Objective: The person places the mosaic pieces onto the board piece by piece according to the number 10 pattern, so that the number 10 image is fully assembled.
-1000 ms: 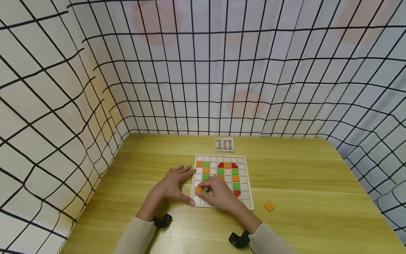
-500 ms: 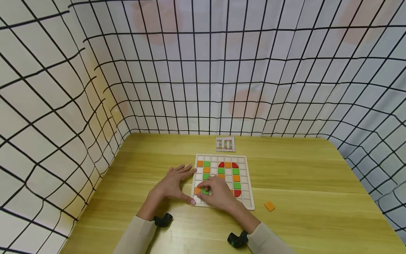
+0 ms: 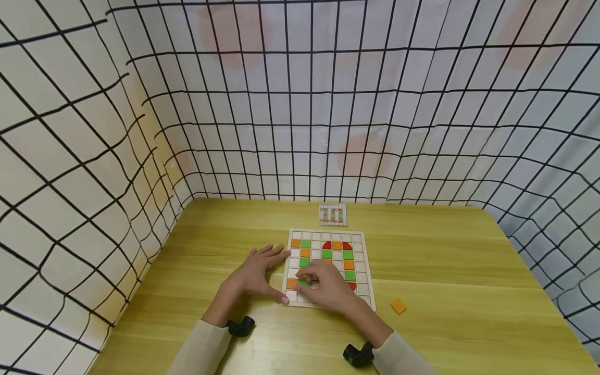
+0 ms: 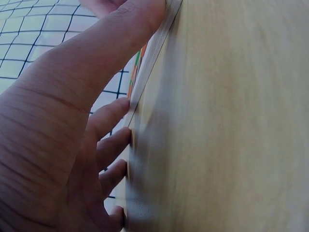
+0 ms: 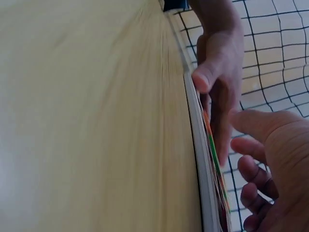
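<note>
A pale wooden grid board (image 3: 367, 286) lies on the table, with orange, green and red tiles set in its squares. My left hand (image 3: 253, 273) is spread along its left side, with the fingertips at the edge and the thumb by the lower left corner. Over the board's lower part, my right hand (image 3: 330, 287) hovers with loosely curled fingers. Its thumb tip is beside an orange tile (image 3: 291, 283) in the lower left. The right wrist view shows no tile between thumb and fingers. Part of the tile pattern is hidden under this hand.
A loose orange tile (image 3: 398, 305) lies right of the board. Behind the board is a small printed card (image 3: 333, 214) with a coloured grid pattern. A white cloth wall (image 3: 323, 125) with black grid lines surrounds the table's back and sides.
My right hand has let go of the lower-left orange tile and shifted slightly right. That tile now shows in its square. The left hand stays in place.
</note>
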### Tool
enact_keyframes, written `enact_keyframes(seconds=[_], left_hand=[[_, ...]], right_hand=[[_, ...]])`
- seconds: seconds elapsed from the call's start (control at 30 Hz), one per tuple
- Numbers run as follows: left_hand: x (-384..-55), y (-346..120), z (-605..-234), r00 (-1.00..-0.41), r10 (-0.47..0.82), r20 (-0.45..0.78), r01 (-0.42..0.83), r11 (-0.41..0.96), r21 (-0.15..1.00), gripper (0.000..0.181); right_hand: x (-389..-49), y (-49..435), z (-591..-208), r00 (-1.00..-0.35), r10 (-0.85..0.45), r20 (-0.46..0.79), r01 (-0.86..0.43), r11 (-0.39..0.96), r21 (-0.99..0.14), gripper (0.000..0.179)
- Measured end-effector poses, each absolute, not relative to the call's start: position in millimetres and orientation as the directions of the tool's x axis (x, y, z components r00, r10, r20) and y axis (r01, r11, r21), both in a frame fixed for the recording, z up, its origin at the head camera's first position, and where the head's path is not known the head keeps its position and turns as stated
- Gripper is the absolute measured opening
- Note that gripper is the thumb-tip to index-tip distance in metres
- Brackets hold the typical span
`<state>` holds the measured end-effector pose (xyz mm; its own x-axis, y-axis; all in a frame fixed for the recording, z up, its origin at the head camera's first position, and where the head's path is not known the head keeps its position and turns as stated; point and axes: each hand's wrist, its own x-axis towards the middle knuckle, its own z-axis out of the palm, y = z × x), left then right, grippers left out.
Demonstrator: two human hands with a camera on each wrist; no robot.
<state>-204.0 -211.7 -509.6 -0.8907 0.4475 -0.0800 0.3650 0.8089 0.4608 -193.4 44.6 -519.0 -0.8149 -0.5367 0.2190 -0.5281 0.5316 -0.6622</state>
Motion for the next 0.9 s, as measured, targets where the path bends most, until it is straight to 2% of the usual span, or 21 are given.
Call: enact_keyframes(seconds=[0.4, 0.63, 0.9], left_hand=[[-202.9, -210.1, -509.6, -0.895, 0.440, -0.068, 0.365, 0.813, 0.454, 0.122], [-203.3, -210.4, -511.5, -0.898, 0.433, -0.077, 0.354, 0.816, 0.456, 0.122], [-203.9, -211.4, -511.4, -0.899, 0.431, -0.082, 0.353, 0.821, 0.448, 0.123]], right_hand=[[-194.4, 99.0, -517.9, -0.867, -0.446, 0.222, -0.467, 0.571, -0.676, 0.022], [-195.8, 138.2, -518.6, -0.908, -0.385, 0.165, -0.387, 0.622, -0.680, 0.021], [-189.7, 188.0, -522.7, -0.933, -0.325, 0.158, -0.342, 0.654, -0.675, 0.029]])
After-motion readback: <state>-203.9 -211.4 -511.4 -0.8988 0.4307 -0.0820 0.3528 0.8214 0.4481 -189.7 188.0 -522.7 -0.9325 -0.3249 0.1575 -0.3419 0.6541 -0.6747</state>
